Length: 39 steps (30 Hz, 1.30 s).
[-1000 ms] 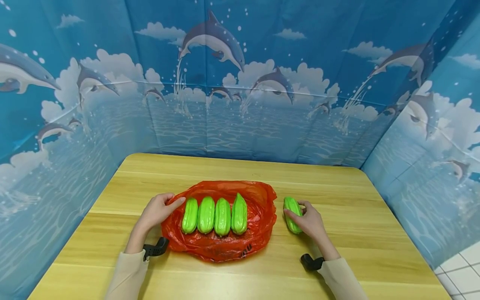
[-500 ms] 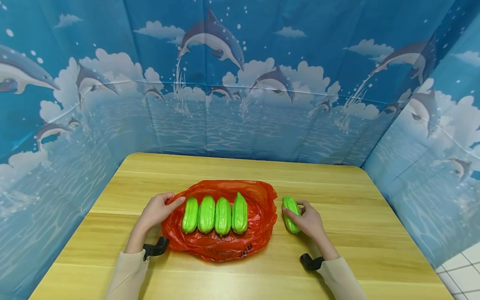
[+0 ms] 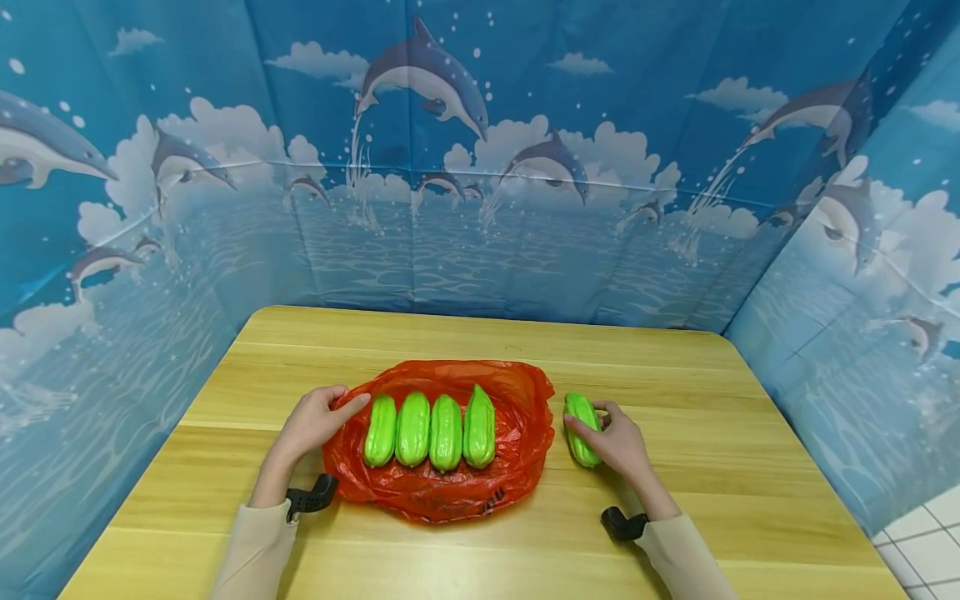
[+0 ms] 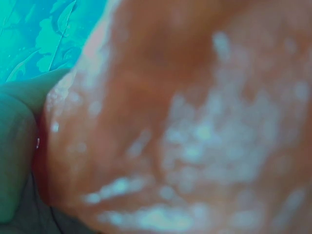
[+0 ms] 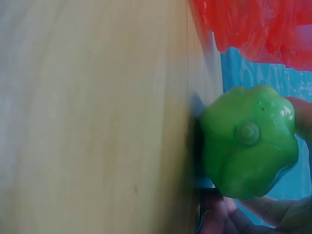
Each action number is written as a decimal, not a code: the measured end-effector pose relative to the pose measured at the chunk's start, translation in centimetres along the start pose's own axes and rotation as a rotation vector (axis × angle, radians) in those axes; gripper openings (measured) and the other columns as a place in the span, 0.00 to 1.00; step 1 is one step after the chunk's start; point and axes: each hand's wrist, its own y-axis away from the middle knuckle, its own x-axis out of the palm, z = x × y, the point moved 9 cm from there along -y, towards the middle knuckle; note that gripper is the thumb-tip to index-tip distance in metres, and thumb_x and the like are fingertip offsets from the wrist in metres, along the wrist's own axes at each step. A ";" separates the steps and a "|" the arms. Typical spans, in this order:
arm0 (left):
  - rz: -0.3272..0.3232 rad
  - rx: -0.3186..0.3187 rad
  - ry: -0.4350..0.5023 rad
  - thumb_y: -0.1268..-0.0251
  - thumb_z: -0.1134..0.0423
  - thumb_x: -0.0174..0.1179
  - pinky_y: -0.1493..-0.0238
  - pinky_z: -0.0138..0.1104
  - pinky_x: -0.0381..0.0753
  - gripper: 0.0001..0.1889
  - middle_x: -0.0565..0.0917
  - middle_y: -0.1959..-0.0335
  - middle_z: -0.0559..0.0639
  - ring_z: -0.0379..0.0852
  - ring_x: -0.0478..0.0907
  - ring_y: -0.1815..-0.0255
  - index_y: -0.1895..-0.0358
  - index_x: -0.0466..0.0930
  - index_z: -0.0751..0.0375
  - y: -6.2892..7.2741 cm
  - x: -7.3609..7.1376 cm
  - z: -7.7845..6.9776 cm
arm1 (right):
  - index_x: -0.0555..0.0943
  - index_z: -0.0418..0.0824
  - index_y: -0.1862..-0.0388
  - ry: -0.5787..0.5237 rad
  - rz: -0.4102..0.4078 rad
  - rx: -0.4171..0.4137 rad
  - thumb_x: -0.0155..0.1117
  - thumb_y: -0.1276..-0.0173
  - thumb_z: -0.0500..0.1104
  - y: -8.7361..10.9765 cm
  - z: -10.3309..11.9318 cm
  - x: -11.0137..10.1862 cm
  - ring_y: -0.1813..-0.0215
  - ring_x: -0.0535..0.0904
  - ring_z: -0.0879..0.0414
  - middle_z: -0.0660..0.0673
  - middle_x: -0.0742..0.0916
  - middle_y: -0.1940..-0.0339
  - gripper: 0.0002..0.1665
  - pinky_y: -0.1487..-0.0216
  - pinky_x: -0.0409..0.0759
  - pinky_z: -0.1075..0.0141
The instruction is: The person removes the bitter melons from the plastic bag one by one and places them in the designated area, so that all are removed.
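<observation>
In the head view a red plastic bag [image 3: 517, 475] lies spread wide on the table, its mouth facing up. Several ridged light-green gourds [image 3: 446, 433] sit side by side in it. My left hand [image 3: 313, 425] pinches the bag's left edge, thumb on the inner side. Crumpled red film [image 4: 161, 122] fills most of the left wrist view, blurred, with fingers at its left border. To the right of the bag, my right hand [image 3: 619, 440] grips one more green gourd [image 3: 581, 429] between thumb and fingers. The right wrist view shows that gourd's lobed end [image 5: 248, 141] beside the tabletop.
The wooden table [image 3: 637, 550] has rounded far corners. A blue dolphin-print curtain [image 3: 480, 250] rises behind it and along both sides. Each wrist wears a black camera mount [image 3: 624, 525]. White floor tiles [image 3: 926, 533] show at the lower right.
My right hand and the gourd it grips have shifted very slightly left, towards the bag. The left hand, the bag and the gourds inside it look the same.
</observation>
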 end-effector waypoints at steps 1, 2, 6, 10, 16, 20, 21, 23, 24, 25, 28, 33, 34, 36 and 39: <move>-0.001 0.000 0.001 0.36 0.42 0.57 0.76 0.34 0.63 0.25 0.62 0.87 0.45 0.46 0.65 0.83 0.78 0.66 0.60 0.0 0.0 0.0 | 0.68 0.32 0.40 0.000 0.000 0.001 0.64 0.42 0.66 0.0 0.0 0.0 0.62 0.75 0.48 0.37 0.79 0.60 0.46 0.68 0.72 0.63; -0.001 0.000 0.001 0.36 0.42 0.57 0.76 0.34 0.63 0.25 0.62 0.87 0.45 0.46 0.65 0.83 0.78 0.66 0.60 0.0 0.0 0.0 | 0.68 0.32 0.40 0.000 -0.001 0.002 0.64 0.42 0.67 0.0 -0.1 0.0 0.62 0.74 0.48 0.38 0.79 0.60 0.46 0.68 0.72 0.63; -0.003 0.005 -0.002 0.35 0.42 0.57 0.76 0.34 0.63 0.25 0.62 0.87 0.46 0.46 0.64 0.83 0.78 0.66 0.60 0.0 0.0 0.1 | 0.68 0.32 0.39 -0.004 -0.001 0.008 0.64 0.42 0.68 -0.1 -0.2 0.0 0.62 0.75 0.49 0.38 0.79 0.60 0.48 0.68 0.72 0.63; -0.001 0.004 -0.009 0.35 0.43 0.57 0.76 0.34 0.63 0.24 0.62 0.87 0.46 0.45 0.64 0.84 0.78 0.66 0.59 -0.1 0.0 0.2 | 0.68 0.32 0.39 -0.009 -0.001 0.017 0.63 0.43 0.68 0.0 -0.2 -0.1 0.63 0.74 0.50 0.39 0.79 0.61 0.48 0.68 0.72 0.64; 0.004 -0.002 -0.010 0.35 0.44 0.57 0.76 0.34 0.63 0.24 0.62 0.87 0.47 0.46 0.65 0.83 0.78 0.67 0.59 -0.1 0.0 0.3 | 0.68 0.33 0.38 0.008 0.000 0.017 0.62 0.43 0.70 0.1 -0.1 -0.3 0.63 0.74 0.50 0.40 0.79 0.60 0.49 0.67 0.71 0.63; 0.006 -0.003 -0.005 0.35 0.43 0.57 0.75 0.34 0.64 0.24 0.63 0.87 0.46 0.46 0.66 0.83 0.78 0.67 0.58 -0.2 0.1 0.3 | 0.69 0.32 0.38 0.022 -0.011 -0.001 0.62 0.42 0.70 0.0 0.2 -0.5 0.59 0.75 0.48 0.38 0.80 0.57 0.49 0.63 0.73 0.59; 0.006 -0.003 -0.004 0.35 0.43 0.57 0.75 0.34 0.65 0.24 0.63 0.87 0.46 0.46 0.66 0.83 0.78 0.67 0.58 -0.2 0.1 0.3 | 0.69 0.32 0.37 0.023 -0.013 -0.005 0.62 0.42 0.69 0.0 0.3 -0.6 0.58 0.75 0.48 0.37 0.80 0.56 0.49 0.62 0.73 0.58; 0.005 -0.002 -0.003 0.36 0.42 0.57 0.75 0.34 0.65 0.24 0.63 0.87 0.46 0.46 0.66 0.83 0.78 0.67 0.58 -0.2 0.1 0.3 | 0.69 0.32 0.37 0.022 -0.017 -0.010 0.62 0.42 0.69 0.0 0.4 -0.7 0.56 0.75 0.47 0.37 0.80 0.55 0.49 0.59 0.74 0.56; 0.004 -0.002 -0.001 0.36 0.42 0.57 0.75 0.34 0.65 0.24 0.63 0.87 0.46 0.46 0.67 0.83 0.78 0.67 0.59 -0.2 0.1 0.3 | 0.69 0.31 0.37 0.022 -0.017 -0.011 0.62 0.42 0.69 0.0 0.4 -0.7 0.55 0.75 0.46 0.37 0.80 0.54 0.50 0.58 0.74 0.55; 0.003 -0.002 0.000 0.36 0.42 0.57 0.75 0.35 0.65 0.24 0.63 0.87 0.46 0.46 0.67 0.83 0.78 0.68 0.58 -0.2 0.1 0.3 | 0.68 0.31 0.37 0.019 -0.017 -0.012 0.61 0.42 0.69 0.0 0.4 -0.8 0.54 0.75 0.46 0.37 0.80 0.54 0.50 0.57 0.74 0.54; 0.006 -0.005 0.007 0.36 0.42 0.57 0.75 0.35 0.66 0.24 0.63 0.87 0.46 0.47 0.68 0.83 0.78 0.68 0.58 -0.2 0.2 0.3 | 0.68 0.31 0.37 0.012 -0.023 -0.016 0.61 0.41 0.69 0.0 0.5 -0.9 0.53 0.75 0.45 0.37 0.80 0.54 0.50 0.56 0.74 0.53; 0.007 -0.010 0.005 0.36 0.42 0.58 0.75 0.35 0.66 0.24 0.64 0.86 0.46 0.47 0.68 0.83 0.78 0.68 0.59 -0.2 0.2 0.3 | 0.68 0.31 0.36 0.002 -0.042 -0.019 0.61 0.40 0.68 0.1 0.9 -1.4 0.53 0.75 0.43 0.34 0.78 0.52 0.48 0.56 0.74 0.51; 0.005 -0.010 0.002 0.36 0.43 0.58 0.75 0.35 0.66 0.24 0.63 0.86 0.46 0.47 0.68 0.83 0.78 0.68 0.59 -0.1 0.2 0.3 | 0.67 0.32 0.36 0.002 -0.046 -0.018 0.61 0.40 0.68 0.1 1.0 -1.5 0.54 0.75 0.43 0.34 0.78 0.52 0.48 0.57 0.74 0.51; 0.003 -0.010 -0.003 0.36 0.43 0.58 0.75 0.35 0.65 0.24 0.63 0.86 0.46 0.47 0.67 0.83 0.78 0.67 0.59 -0.1 0.2 0.3 | 0.68 0.32 0.36 0.006 -0.060 -0.024 0.61 0.40 0.68 0.1 1.2 -1.7 0.57 0.75 0.44 0.34 0.78 0.52 0.48 0.59 0.74 0.53; 0.003 -0.012 -0.002 0.36 0.42 0.57 0.75 0.35 0.65 0.24 0.63 0.86 0.46 0.47 0.68 0.83 0.78 0.67 0.59 -0.2 0.2 0.4 | 0.68 0.32 0.36 0.009 -0.077 -0.037 0.60 0.39 0.68 0.1 1.6 -2.0 0.60 0.75 0.46 0.34 0.77 0.53 0.48 0.62 0.73 0.56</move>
